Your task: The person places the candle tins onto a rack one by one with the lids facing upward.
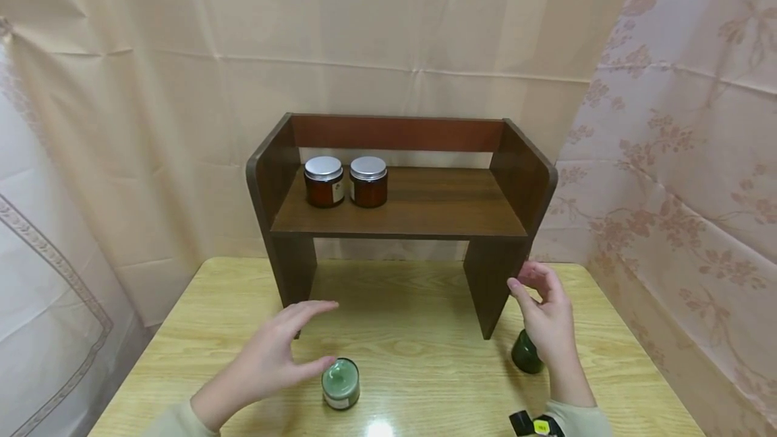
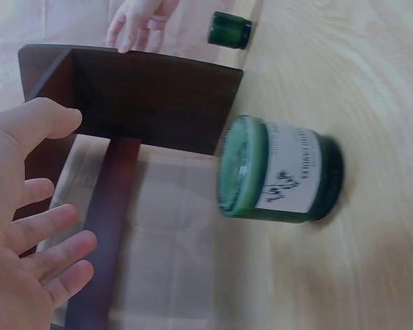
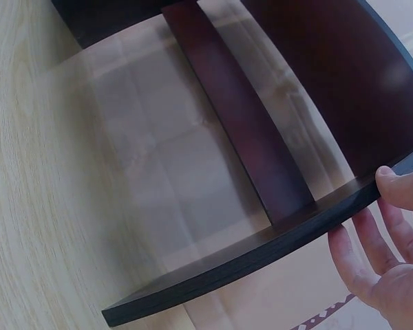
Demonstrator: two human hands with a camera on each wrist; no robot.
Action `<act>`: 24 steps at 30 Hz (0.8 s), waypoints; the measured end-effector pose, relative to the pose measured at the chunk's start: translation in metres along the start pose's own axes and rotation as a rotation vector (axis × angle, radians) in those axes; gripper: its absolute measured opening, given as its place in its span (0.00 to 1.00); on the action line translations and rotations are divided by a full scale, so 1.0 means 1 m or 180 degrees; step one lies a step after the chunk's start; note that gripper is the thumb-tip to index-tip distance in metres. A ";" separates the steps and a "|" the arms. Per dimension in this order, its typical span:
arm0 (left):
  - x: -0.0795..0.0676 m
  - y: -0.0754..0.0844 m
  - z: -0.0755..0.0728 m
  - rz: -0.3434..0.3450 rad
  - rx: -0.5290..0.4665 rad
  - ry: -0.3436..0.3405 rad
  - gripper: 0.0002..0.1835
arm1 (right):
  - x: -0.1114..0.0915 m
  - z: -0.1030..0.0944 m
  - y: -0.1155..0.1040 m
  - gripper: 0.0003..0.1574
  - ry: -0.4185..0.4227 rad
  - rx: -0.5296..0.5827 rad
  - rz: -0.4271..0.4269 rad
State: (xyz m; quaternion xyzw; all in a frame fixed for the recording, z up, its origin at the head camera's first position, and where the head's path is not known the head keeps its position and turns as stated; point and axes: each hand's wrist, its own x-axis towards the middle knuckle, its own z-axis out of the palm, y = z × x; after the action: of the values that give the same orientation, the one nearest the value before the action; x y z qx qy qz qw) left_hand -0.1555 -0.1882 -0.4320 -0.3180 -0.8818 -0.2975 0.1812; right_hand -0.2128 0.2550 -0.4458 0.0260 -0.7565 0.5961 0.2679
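A dark brown wooden shelf [image 1: 449,211] stands on the table. My left hand [image 1: 270,359], thumb and fingers spread apart, hovers near its left leg and holds nothing. Just right of that thumb sits a glass jar candle [image 1: 340,386] with green wax and a pale label [image 2: 289,175]. At the shelf's right side panel [image 3: 227,271], my right hand [image 1: 546,319] has its thumb at the front edge and its fingers along the outer face, apparently touching lightly. Partly hidden by that hand is a second dark green jar [image 1: 525,354], seen lying sideways in the tilted left wrist view.
Two amber jars [image 1: 324,187] with silver lids stand side by side at the left of the shelf board. Beige curtain cloth [image 1: 413,32] hangs behind, and floral cloth [image 1: 680,167] hangs to the right. The light wooden table [image 1: 425,383] extends in front of the shelf.
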 end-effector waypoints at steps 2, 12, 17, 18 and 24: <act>-0.005 -0.001 0.005 -0.0062 -0.0021 -0.0054 0.43 | 0.000 0.000 -0.001 0.22 0.0017 0.0025 -0.0004; -0.033 -0.009 0.023 -0.0391 -0.0024 -0.0246 0.48 | 0.000 0.001 0.002 0.22 -0.0039 0.0013 -0.0018; -0.039 -0.013 0.028 -0.0405 -0.0106 -0.0313 0.50 | 0.001 0.001 0.001 0.23 -0.0048 0.0027 -0.0030; -0.039 -0.014 0.030 -0.0403 -0.0127 -0.0328 0.50 | 0.001 0.001 0.001 0.23 -0.0042 0.0035 -0.0031; -0.041 -0.015 0.038 -0.0451 -0.0179 -0.0524 0.50 | 0.000 0.000 0.001 0.23 -0.0014 0.0074 -0.0005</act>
State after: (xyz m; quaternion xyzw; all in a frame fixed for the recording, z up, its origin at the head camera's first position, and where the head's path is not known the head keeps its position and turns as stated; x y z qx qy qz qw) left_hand -0.1404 -0.1922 -0.4877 -0.2833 -0.9052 -0.3070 0.0777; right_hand -0.2135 0.2553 -0.4465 0.0310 -0.7500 0.6046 0.2664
